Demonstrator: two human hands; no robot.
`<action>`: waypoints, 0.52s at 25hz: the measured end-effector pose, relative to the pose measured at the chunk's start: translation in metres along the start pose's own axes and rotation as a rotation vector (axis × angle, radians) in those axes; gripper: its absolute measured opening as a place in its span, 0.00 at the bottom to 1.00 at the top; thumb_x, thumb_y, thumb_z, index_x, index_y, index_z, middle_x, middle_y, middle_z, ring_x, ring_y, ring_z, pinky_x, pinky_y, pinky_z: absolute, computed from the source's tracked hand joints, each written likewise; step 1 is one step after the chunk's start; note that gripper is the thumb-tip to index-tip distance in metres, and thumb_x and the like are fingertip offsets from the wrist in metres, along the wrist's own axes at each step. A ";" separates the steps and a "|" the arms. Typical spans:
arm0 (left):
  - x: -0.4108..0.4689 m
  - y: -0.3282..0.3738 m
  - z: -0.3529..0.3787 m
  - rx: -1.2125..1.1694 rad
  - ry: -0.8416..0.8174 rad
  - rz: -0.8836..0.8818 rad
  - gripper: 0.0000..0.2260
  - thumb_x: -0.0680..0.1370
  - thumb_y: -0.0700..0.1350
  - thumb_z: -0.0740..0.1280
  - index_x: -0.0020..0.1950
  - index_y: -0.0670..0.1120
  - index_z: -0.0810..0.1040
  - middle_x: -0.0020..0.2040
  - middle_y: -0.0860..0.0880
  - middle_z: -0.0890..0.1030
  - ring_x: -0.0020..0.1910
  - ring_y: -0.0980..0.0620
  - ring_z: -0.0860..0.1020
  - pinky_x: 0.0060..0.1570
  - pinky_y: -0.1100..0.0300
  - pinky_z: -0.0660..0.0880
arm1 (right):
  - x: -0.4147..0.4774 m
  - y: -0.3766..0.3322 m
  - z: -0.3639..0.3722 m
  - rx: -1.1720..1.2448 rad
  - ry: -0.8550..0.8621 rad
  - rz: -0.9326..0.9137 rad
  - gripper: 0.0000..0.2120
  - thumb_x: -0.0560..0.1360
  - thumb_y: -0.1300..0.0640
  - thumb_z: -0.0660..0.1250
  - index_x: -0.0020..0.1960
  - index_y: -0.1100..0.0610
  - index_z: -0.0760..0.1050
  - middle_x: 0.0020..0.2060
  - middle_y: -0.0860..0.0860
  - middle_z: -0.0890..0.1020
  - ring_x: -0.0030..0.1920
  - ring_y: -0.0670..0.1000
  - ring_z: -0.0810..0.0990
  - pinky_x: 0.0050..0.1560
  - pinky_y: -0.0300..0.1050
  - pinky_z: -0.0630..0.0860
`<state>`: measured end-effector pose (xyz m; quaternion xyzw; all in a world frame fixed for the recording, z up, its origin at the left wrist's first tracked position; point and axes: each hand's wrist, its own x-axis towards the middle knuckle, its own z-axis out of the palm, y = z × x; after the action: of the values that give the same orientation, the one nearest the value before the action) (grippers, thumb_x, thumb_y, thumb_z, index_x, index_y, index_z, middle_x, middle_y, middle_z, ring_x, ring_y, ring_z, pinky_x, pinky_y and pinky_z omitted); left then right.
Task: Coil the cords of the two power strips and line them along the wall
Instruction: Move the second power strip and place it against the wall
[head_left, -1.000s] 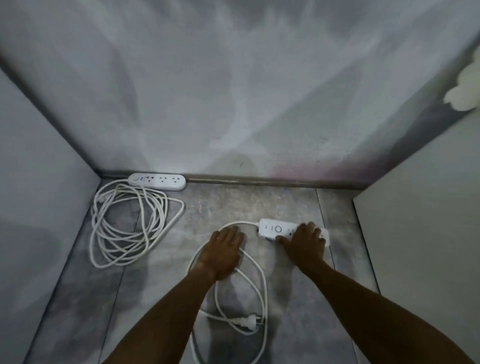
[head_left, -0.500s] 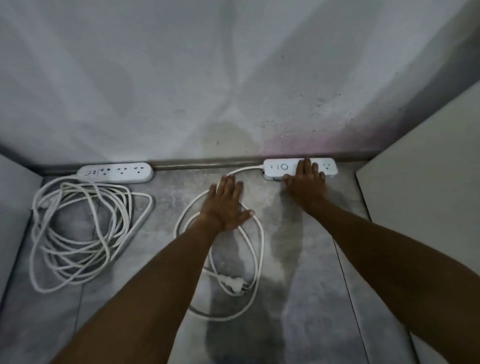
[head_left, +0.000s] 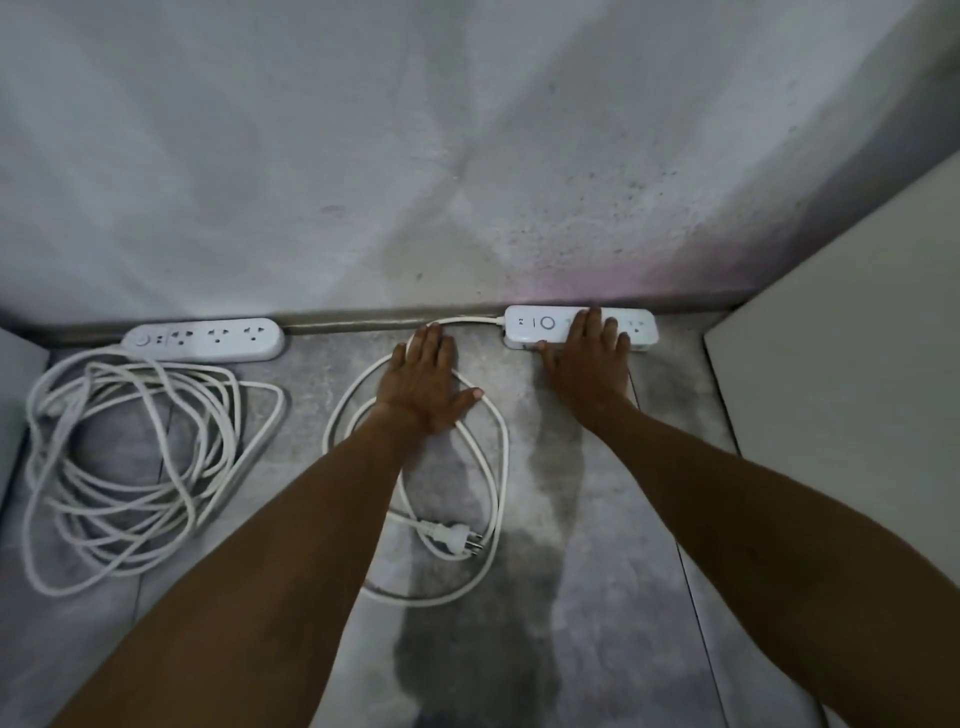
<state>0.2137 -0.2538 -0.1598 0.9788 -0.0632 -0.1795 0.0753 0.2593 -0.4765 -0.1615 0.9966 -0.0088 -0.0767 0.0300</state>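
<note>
My right hand (head_left: 587, 364) lies flat on the right power strip (head_left: 537, 325), fingers straight across its top and thumb along its front edge; it presses and does not grip. That strip sits at the back edge of the floor (head_left: 597, 597), its long side against the foot of the wall (head_left: 467, 156), near the back right corner, with its round button end pointing left.

My left hand (head_left: 426, 384) is open, palm down, fingers straight and thumb spread, resting on the top of this strip's cord (head_left: 505, 457). The cord leaves the strip's left end and runs along the wall. It then lies in a loose oval coil of a couple of loops on the middle of the floor. The plug (head_left: 452, 538) lies inside the coil near its lower right.

The left power strip (head_left: 208, 340) also sits at the back edge against the wall, near the back left corner, well apart from the right one. Its cord (head_left: 135, 457) lies just in front of it in a loose, many-looped pile, untouched by either hand. A pale panel (head_left: 857, 389) stands along the floor's right edge.
</note>
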 end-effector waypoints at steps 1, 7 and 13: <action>-0.002 -0.003 0.000 0.014 -0.007 -0.004 0.40 0.80 0.67 0.54 0.81 0.41 0.48 0.82 0.41 0.47 0.81 0.44 0.45 0.77 0.45 0.47 | -0.003 -0.005 -0.002 0.006 -0.016 0.001 0.37 0.81 0.39 0.52 0.77 0.67 0.54 0.77 0.64 0.58 0.75 0.67 0.59 0.73 0.65 0.58; -0.039 -0.021 -0.009 -0.067 0.164 0.074 0.37 0.80 0.66 0.54 0.77 0.37 0.62 0.78 0.36 0.61 0.78 0.37 0.56 0.76 0.42 0.53 | -0.051 -0.032 -0.017 0.255 0.109 -0.087 0.30 0.79 0.50 0.60 0.75 0.64 0.61 0.74 0.64 0.65 0.74 0.63 0.63 0.73 0.59 0.59; -0.137 -0.063 0.013 0.091 0.142 0.215 0.36 0.80 0.62 0.48 0.73 0.34 0.69 0.73 0.32 0.69 0.74 0.32 0.66 0.72 0.37 0.63 | -0.196 -0.091 0.007 0.391 0.130 -0.737 0.21 0.74 0.44 0.64 0.61 0.56 0.76 0.50 0.55 0.79 0.51 0.58 0.77 0.54 0.55 0.72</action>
<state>0.0877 -0.1725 -0.1360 0.9790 -0.1705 -0.0976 0.0537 0.0656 -0.3821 -0.1440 0.9228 0.3358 -0.0162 -0.1885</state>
